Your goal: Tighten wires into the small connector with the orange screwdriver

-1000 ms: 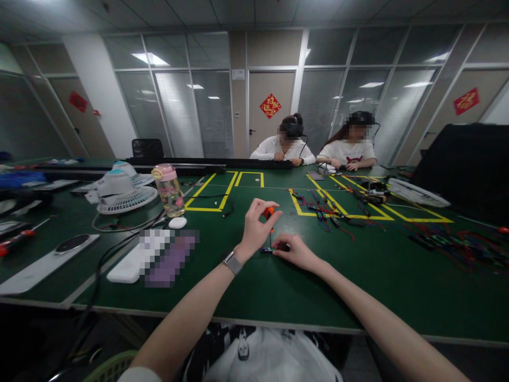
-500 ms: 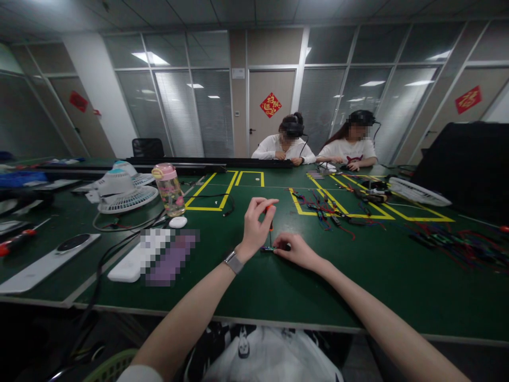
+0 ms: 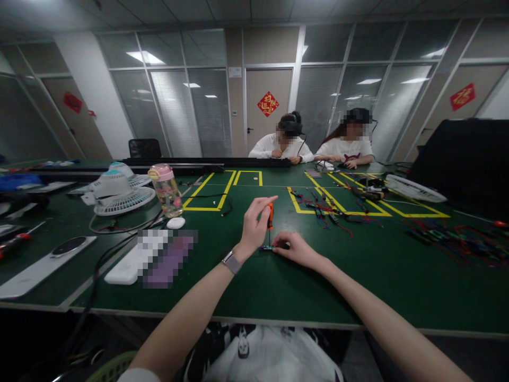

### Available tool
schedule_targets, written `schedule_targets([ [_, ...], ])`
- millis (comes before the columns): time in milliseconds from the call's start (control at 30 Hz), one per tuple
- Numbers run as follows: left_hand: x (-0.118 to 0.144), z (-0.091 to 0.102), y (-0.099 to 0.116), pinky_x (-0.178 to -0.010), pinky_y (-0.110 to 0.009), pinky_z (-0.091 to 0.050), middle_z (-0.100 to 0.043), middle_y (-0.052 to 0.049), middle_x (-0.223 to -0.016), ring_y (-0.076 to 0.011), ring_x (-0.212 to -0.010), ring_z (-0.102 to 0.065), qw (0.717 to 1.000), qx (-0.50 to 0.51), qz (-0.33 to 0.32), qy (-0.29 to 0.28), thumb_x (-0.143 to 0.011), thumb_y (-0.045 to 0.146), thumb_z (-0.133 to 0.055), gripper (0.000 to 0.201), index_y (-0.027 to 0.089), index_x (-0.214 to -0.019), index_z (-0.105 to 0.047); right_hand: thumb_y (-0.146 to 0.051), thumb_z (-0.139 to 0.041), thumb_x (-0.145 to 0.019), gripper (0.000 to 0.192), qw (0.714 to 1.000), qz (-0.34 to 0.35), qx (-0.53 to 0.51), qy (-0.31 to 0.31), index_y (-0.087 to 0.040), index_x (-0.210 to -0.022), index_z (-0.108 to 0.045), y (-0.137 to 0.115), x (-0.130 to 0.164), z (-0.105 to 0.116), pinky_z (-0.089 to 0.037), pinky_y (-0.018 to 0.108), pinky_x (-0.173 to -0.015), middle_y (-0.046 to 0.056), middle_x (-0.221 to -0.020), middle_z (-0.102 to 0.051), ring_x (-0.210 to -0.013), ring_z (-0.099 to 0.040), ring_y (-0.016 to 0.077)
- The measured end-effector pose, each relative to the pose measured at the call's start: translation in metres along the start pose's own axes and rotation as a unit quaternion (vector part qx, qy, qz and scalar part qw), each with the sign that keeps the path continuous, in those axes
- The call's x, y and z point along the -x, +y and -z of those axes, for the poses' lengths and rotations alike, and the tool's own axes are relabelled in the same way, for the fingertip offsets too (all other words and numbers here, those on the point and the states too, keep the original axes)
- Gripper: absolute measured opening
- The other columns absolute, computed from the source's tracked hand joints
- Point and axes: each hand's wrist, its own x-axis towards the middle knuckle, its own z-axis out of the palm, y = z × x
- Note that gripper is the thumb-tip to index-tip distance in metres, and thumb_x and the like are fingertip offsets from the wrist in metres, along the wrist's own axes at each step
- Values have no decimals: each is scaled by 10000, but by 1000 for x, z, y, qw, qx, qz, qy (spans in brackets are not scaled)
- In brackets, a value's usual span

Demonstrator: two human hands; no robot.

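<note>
My left hand (image 3: 254, 222), with a watch on its wrist, is closed at the orange and black handle of a screwdriver (image 3: 271, 216). Its index finger reaches over the top of the handle while the thumb lies along the side. The screwdriver stands upright, its thin shaft running down to a small circuit board (image 3: 265, 248) on the green table. From the right, my right hand (image 3: 297, 250) pinches the board's right end between thumb and fingertips. That end of the board is covered by the fingers, and the exact spot of the tip is too small to make out.
Wired circuit boards (image 3: 320, 204) lie beyond my right hand, with a larger wire tangle (image 3: 445, 244) farther right. To the left are a pink-lidded bottle (image 3: 167, 191), a white fan (image 3: 123, 199), a white power bank (image 3: 129, 265) and black cables. Two people sit across the table (image 3: 246, 302).
My left fingers have shifted on the screwdriver, so more of its orange handle shows. My right hand stays on the board. The whole view has moved slightly.
</note>
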Motion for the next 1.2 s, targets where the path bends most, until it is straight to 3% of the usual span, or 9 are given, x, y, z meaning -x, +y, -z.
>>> schedule_targets([
  [100,1,-1,-1,-883,-310,-482,-644,-57,-1099,-167,-1001,-606,1000,13,2,-17,-972,207,-416,311,230,-1232,-587,-149,-652,-778,108,1000,-2,2,-5,-151,-868,-711,0,0,2,-495,274,-672,45,-800,-685,-704,-626,162],
  [300,2,-2,1,-769,-269,-471,-565,-21,-873,-151,-827,-561,996,-60,-6,62,-857,252,-645,117,208,-960,-679,-119,-671,-748,120,1000,-8,4,-12,-148,-859,-705,0,0,1,-493,261,-655,42,-833,-642,-682,-600,142],
  [433,2,-2,-1,-849,-296,-469,-604,-56,-1025,-165,-947,-585,999,-26,4,35,-963,248,-455,245,220,-1112,-648,-127,-675,-744,100,1000,-11,15,-6,-149,-839,-696,2,-1,-1,-470,250,-621,28,-793,-621,-661,-573,136],
  [533,3,-3,-4,-834,-295,-480,-630,-60,-1084,-149,-900,-623,1000,18,18,10,-991,222,-366,315,219,-1208,-593,-125,-676,-741,91,1000,-9,16,-2,-150,-829,-680,2,-1,-1,-459,247,-619,20,-777,-620,-660,-567,134],
  [667,3,-4,-3,-754,-259,-468,-612,-39,-968,-133,-809,-594,999,-7,19,29,-960,211,-450,273,209,-1194,-591,-129,-674,-743,84,1000,-13,6,-4,-149,-821,-650,1,0,-1,-451,240,-610,4,-736,-607,-650,-559,130],
  [833,2,-3,-1,-797,-270,-444,-564,-28,-908,-150,-843,-540,996,-73,9,58,-902,215,-573,158,198,-1041,-645,-125,-672,-741,97,1000,-13,3,0,-149,-826,-633,3,0,-2,-436,241,-602,2,-731,-600,-649,-551,134],
  [1033,1,-3,-5,-842,-286,-463,-615,-57,-1065,-146,-918,-599,999,11,35,25,-991,218,-374,307,212,-1226,-571,-128,-658,-755,90,1000,-13,0,-4,-152,-832,-620,1,0,-1,-432,245,-610,1,-733,-594,-653,-546,135],
  [1200,2,-3,-2,-760,-265,-462,-598,-28,-919,-142,-818,-570,998,-39,11,45,-913,232,-563,201,205,-1097,-639,-129,-652,-763,90,1000,-16,-1,-9,-152,-834,-602,0,1,-1,-426,247,-611,2,-738,-590,-658,-542,137],
])
